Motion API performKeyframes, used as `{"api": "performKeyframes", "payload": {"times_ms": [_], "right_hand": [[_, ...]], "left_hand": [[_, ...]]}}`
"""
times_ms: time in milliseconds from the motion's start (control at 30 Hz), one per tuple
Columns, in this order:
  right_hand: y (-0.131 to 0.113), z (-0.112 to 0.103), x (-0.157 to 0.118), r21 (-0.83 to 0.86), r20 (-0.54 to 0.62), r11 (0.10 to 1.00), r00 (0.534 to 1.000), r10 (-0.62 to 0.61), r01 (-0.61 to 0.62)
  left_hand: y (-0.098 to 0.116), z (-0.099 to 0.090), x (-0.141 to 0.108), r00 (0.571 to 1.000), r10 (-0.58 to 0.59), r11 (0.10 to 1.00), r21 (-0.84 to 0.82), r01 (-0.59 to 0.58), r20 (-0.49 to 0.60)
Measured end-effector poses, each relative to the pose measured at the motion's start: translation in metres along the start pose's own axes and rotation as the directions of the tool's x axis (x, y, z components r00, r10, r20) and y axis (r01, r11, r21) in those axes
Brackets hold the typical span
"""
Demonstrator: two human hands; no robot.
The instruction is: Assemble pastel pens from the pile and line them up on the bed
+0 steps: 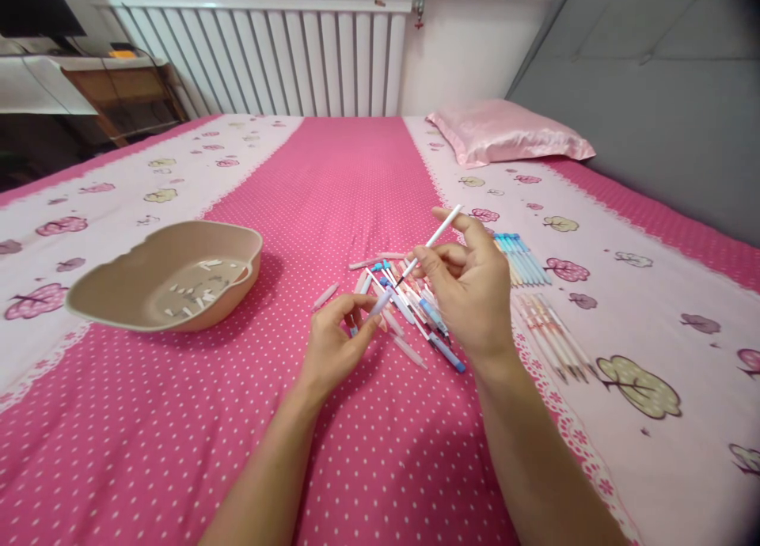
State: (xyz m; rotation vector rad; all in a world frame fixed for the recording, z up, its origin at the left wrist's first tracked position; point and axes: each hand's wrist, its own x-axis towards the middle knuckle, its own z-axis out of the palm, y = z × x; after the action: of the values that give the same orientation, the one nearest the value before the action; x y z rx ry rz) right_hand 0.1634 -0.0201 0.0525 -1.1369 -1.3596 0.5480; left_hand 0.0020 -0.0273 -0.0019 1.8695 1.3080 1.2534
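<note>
My left hand (336, 336) is closed on a pale lilac pen cap (381, 301), held between thumb and fingers. In my right hand (472, 285) is a slim white pen refill (438, 236), pinched by thumb and fingers and slanting up to the right. Its dark tip points down near the lilac cap. Beneath both hands lies a loose pile of pen parts (409, 348), with pink, blue and white pieces crossing each other. A blue pen cap (446, 354) sits at the near edge of that pile.
To the left stands a beige basin (107, 293) with several small white pieces inside. On the right, blue pens (522, 259) and pale pens (553, 336) lie in two rows. A pink pillow (511, 130) rests farther back on the bed, by the grey headboard (653, 95).
</note>
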Motion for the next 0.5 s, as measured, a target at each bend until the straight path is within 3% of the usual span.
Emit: {"api": "performKeyframes", "payload": {"times_ms": [500], "right_hand": [[-0.0017,0.0100,-0.0072,-0.088,0.096,0.995,0.994,-0.044,0.053]], "left_hand": [[0.0036,-0.0003,-0.0004,0.999,-0.031,0.996,-0.087,0.033,0.015]]}}
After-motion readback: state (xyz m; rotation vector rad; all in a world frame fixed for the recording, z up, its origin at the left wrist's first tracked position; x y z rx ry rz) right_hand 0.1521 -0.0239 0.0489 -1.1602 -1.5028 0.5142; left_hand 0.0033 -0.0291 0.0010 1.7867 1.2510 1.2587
